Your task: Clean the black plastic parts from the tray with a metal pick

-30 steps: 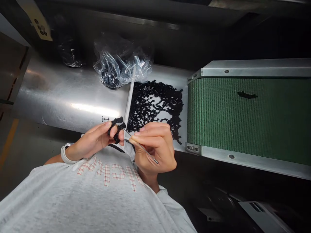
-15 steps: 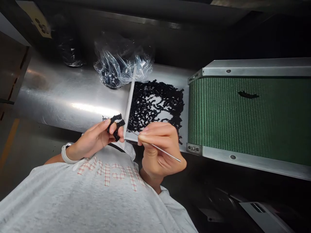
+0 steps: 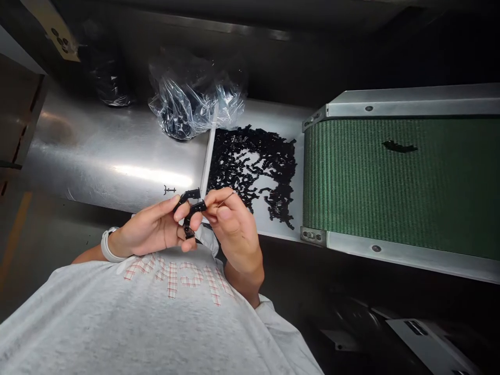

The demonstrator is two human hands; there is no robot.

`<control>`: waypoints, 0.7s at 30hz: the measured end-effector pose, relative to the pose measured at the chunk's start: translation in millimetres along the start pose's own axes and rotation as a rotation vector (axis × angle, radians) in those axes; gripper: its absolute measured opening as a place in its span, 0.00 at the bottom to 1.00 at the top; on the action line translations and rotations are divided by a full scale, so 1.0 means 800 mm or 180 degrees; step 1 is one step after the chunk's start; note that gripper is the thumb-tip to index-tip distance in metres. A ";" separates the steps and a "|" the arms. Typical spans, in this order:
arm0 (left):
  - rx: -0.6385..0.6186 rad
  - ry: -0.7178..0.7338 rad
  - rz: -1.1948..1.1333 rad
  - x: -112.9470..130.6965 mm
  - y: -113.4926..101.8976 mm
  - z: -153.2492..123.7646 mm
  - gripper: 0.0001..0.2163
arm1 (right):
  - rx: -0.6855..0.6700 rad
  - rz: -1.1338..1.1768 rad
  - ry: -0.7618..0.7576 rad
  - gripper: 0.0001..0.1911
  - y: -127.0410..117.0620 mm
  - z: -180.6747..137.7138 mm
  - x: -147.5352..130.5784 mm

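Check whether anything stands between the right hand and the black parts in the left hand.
Nothing visible does: the right hand, pinching a thin tool, is right by the ends of the black parts in the left hand. Whether they touch is unclear. The tray rim lies beyond them, not between.

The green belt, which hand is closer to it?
The right hand. It is to the left of the green belt, not touching it. The left hand, with black parts in its fingers, is farther left.
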State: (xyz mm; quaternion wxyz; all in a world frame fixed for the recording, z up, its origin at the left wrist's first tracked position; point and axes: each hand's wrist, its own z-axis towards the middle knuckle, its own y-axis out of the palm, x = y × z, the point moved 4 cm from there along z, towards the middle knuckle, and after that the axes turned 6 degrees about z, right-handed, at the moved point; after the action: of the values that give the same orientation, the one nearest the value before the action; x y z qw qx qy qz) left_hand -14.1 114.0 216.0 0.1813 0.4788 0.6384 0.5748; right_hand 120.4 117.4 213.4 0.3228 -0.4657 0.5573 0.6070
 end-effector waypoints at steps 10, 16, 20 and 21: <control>-0.0015 0.0043 0.0109 -0.001 -0.004 -0.001 0.14 | -0.0484 0.0184 0.0387 0.12 0.003 0.001 -0.004; 0.0045 -0.0097 0.0068 -0.003 -0.005 0.000 0.15 | -0.0157 0.0015 0.0221 0.17 0.003 0.004 -0.006; 0.0064 -0.0269 -0.0163 -0.004 -0.006 0.001 0.13 | -0.0205 -0.0203 0.0188 0.13 -0.002 0.005 -0.008; 0.0047 -0.0307 -0.0219 -0.004 -0.006 0.001 0.13 | -0.0217 -0.0191 0.0178 0.14 -0.003 0.005 -0.009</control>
State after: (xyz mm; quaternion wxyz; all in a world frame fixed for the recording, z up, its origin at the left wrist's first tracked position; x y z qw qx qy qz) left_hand -14.0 112.3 210.2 0.2280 0.4850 0.6492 0.5397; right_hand 124.6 122.8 218.9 0.3090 -0.5097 0.5309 0.6024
